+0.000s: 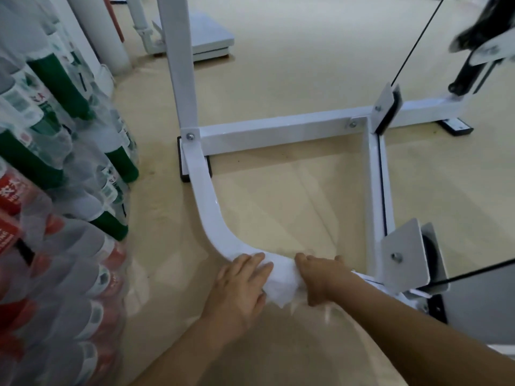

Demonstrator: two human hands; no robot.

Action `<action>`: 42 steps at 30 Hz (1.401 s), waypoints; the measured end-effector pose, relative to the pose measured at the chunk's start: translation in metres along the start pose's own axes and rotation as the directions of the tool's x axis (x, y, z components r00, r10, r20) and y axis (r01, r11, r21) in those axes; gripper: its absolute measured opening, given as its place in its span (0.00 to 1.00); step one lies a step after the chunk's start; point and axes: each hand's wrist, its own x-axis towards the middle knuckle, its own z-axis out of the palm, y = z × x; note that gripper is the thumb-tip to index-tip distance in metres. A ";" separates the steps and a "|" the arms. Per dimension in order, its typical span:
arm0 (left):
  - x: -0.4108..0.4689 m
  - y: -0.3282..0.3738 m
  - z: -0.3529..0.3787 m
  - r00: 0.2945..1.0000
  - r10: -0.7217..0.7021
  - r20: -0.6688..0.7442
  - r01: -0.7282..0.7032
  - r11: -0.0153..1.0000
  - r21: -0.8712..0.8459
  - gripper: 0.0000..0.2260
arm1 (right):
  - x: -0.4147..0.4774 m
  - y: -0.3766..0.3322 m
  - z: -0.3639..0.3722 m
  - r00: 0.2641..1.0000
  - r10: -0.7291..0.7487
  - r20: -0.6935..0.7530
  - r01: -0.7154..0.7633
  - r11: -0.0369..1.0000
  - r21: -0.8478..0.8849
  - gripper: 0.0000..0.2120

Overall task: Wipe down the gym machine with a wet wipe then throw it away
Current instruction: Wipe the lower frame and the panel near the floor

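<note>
Near: wet wipe lies bunched over the low end of the curved base bar of the gym machine, between both hands.

Left hand: fingers fairly straight, pressing flat on the wipe's left edge.

Right hand: fingers curled over the wipe's right end.

Judgement: the wipe is light, soft and damp, and likely slides on glossy paint; best wrapped round the bar. The bar is stiff.

Far: cable. Left: wrapped bottles.

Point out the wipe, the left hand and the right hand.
wipe (281,285), head view, crumpled middle.
left hand (239,285), head view, back of hand.
right hand (317,277), head view, back of hand.
</note>
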 end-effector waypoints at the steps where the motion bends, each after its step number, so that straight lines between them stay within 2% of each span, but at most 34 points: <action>1: 0.002 0.002 0.000 1.000 -0.007 0.022 0.007 1.000 0.022 0.23 | 0.001 0.005 -0.002 0.995 0.039 0.089 -0.040 0.999 0.012 0.43; 2: 0.003 0.001 -0.001 1.000 -0.005 0.026 0.004 0.999 0.041 0.22 | 0.004 0.005 -0.005 0.988 0.059 0.146 -0.065 0.997 0.037 0.48; 4: 0.000 -0.009 -0.003 0.999 -0.024 0.024 0.022 0.997 0.077 0.21 | 0.011 -0.011 -0.015 0.990 0.043 0.132 -0.060 0.990 0.128 0.49; 5: -0.002 -0.017 -0.006 0.998 -0.058 0.028 0.056 0.996 0.072 0.21 | 0.014 -0.027 -0.019 0.998 0.021 0.062 -0.033 0.980 0.196 0.46; 7: -0.008 -0.033 -0.009 0.993 -0.122 0.008 0.122 0.993 0.004 0.22 | 0.017 -0.064 -0.013 0.983 0.015 -0.185 0.044 0.949 0.311 0.36; 9: -0.013 -0.038 -0.007 0.979 -0.191 -0.078 0.185 0.979 -0.082 0.25 | 0.020 -0.092 0.004 0.886 0.064 -0.459 0.078 0.956 0.284 0.28; 11: -0.015 -0.031 -0.007 0.948 -0.277 -0.158 0.256 0.956 -0.140 0.24 | 0.020 -0.094 0.015 0.819 0.050 -0.571 0.102 0.967 0.232 0.26; 13: -0.012 -0.021 -0.006 0.922 -0.333 -0.199 0.294 0.934 -0.204 0.23 | 0.016 -0.071 0.018 0.846 -0.034 -0.532 0.124 0.983 0.135 0.26; 14: -0.010 -0.015 -0.006 0.916 -0.346 -0.204 0.297 0.926 -0.234 0.23 | 0.013 -0.053 0.020 0.887 -0.051 -0.458 0.111 0.988 0.103 0.27; 18: -0.010 0.000 0.002 0.941 -0.287 -0.180 0.232 0.933 -0.273 0.25 | -0.008 0.006 0.020 0.964 0.117 -0.237 -0.119 0.993 0.008 0.30; 20: -0.009 0.003 0.005 0.953 -0.266 -0.142 0.222 0.939 -0.263 0.25 | -0.009 0.006 0.021 0.970 0.141 -0.199 -0.147 0.989 -0.016 0.30; 23: -0.005 0.006 0.006 0.954 -0.279 -0.114 0.245 0.938 -0.244 0.24 | 0.011 -0.032 0.017 0.931 0.065 -0.360 -0.050 0.997 0.051 0.22; 26: 0.004 0.006 0.004 0.938 -0.311 -0.156 0.268 0.931 -0.247 0.25 | 0.031 -0.082 0.012 0.833 -0.032 -0.552 0.057 0.998 0.029 0.20; 27: 0.005 0.004 0.004 0.931 -0.324 -0.171 0.277 0.928 -0.249 0.26 | 0.031 -0.089 0.010 0.837 -0.092 -0.539 0.104 0.995 -0.007 0.21; 28: 0.006 0.001 0.004 0.930 -0.320 -0.179 0.275 0.932 -0.238 0.27 | 0.028 -0.083 0.009 0.875 -0.126 -0.467 0.142 0.990 -0.001 0.22; 29: 0.005 0.000 0.005 0.935 -0.301 -0.186 0.261 0.942 -0.210 0.28 | 0.023 -0.069 0.010 0.889 -0.113 -0.444 0.142 0.989 0.031 0.23; 31: 0.007 0.006 0.009 0.936 -0.297 -0.190 0.271 0.951 -0.150 0.28 | 0.004 -0.023 0.016 0.941 -0.059 -0.332 0.048 0.998 -0.041 0.26; 33: 0.017 0.024 0.015 0.909 -0.384 -0.161 0.359 0.919 -0.162 0.28 | -0.022 0.027 0.022 0.968 0.012 -0.249 -0.066 0.976 -0.210 0.30; 35: 0.025 0.041 0.020 0.896 -0.430 -0.113 0.411 0.898 -0.159 0.27 | -0.034 0.048 0.027 0.983 0.034 -0.178 -0.087 0.950 -0.301 0.32; 36: 0.026 0.045 0.022 0.898 -0.428 -0.099 0.413 0.899 -0.147 0.28 | -0.031 0.046 0.028 0.985 0.027 -0.172 -0.077 0.954 -0.289 0.31; 39: 0.018 0.039 0.022 0.922 -0.376 -0.092 0.364 0.922 -0.129 0.29 | -0.003 0.004 0.033 0.946 0.000 -0.324 -0.036 0.994 -0.107 0.26; 41: 0.010 0.032 0.017 0.935 -0.340 -0.098 0.326 0.935 -0.136 0.28 | 0.013 -0.038 0.038 0.891 -0.020 -0.454 0.012 1.000 -0.022 0.22; 42: 0.009 0.031 0.016 0.940 -0.327 -0.101 0.311 0.939 -0.149 0.27 | 0.014 -0.054 0.038 0.870 -0.014 -0.494 0.035 0.999 0.034 0.23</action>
